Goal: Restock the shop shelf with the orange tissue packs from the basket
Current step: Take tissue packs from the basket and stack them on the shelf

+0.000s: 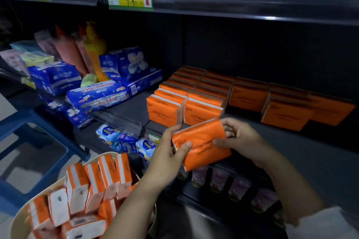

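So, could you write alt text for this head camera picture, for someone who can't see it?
The left hand and right hand hold one orange tissue pack in front of a dark shop shelf. Rows of matching packs stand on the shelf, and a basket at lower left holds more.

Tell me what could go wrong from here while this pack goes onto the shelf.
1. The orange tissue pack is held tilted, by its two sides, between left hand and right hand; it might slip onto the bottles below.
2. The front standing packs sit close behind it near the shelf edge; pushing in could topple them.
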`<control>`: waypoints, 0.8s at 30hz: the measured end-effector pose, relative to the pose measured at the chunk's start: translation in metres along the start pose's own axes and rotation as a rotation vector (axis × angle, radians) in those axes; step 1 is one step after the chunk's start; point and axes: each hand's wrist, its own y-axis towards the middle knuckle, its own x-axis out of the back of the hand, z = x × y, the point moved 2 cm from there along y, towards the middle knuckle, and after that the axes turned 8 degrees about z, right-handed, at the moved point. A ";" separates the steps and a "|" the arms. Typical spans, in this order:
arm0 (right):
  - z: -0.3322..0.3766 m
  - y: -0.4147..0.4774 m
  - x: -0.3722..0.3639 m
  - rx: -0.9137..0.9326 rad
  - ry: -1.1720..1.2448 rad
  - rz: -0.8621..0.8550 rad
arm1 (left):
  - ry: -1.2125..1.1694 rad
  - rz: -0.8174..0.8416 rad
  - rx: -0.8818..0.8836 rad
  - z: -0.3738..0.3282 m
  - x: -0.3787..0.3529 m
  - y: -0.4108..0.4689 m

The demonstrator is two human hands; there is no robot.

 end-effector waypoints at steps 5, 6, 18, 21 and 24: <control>-0.017 0.016 0.002 0.016 -0.017 -0.458 | 0.234 -0.091 0.262 0.022 0.007 0.007; -0.022 0.019 0.002 0.000 -0.074 -0.538 | 0.289 -0.050 0.297 0.025 0.007 0.006; -0.053 0.038 -0.025 -0.007 -0.351 -0.756 | 0.505 0.086 0.338 0.032 0.011 0.001; -0.054 0.040 -0.026 -0.004 -0.315 -0.737 | 0.513 0.082 0.330 0.034 0.010 0.001; -0.055 0.043 -0.026 -0.027 -0.278 -0.729 | 0.522 0.066 0.327 0.034 0.010 0.001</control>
